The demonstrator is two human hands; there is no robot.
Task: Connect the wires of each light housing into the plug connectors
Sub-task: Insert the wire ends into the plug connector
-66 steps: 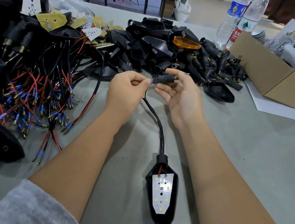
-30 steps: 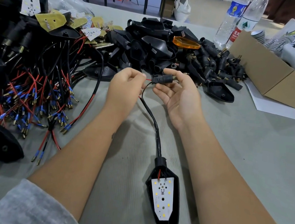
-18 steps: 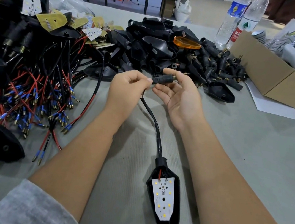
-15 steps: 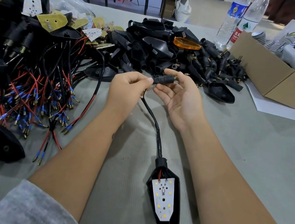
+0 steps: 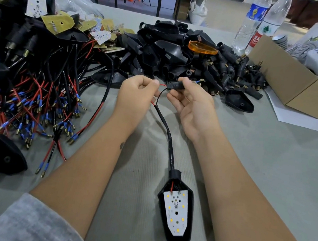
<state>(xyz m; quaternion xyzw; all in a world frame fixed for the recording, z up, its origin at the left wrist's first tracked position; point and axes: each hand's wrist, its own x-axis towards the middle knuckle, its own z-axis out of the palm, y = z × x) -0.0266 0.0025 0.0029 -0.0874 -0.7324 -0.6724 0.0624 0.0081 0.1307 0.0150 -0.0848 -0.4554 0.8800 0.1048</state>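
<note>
A black light housing (image 5: 172, 240) with a white LED board (image 5: 176, 212) lies on the grey table near me. Its black sheathed cable (image 5: 168, 139) runs up to my hands and splits into a red and a black wire. My left hand (image 5: 135, 95) pinches the red wire (image 5: 161, 85) just left of the connector. My right hand (image 5: 193, 102) holds a small black plug connector (image 5: 173, 86) between thumb and fingers. The black wire enters the connector, and a blue-tipped terminal (image 5: 199, 81) pokes out past my right thumb.
A tangle of red and black wires with blue terminals (image 5: 35, 105) covers the left. A heap of black housings and plug connectors (image 5: 181, 59) with an orange lens (image 5: 202, 47) lies behind my hands. A cardboard box (image 5: 290, 84) and two bottles (image 5: 254, 22) stand at right.
My left hand has drawn slightly away from the connector, so the red wire shows between hand and connector. The housing on the table has barely shifted.
</note>
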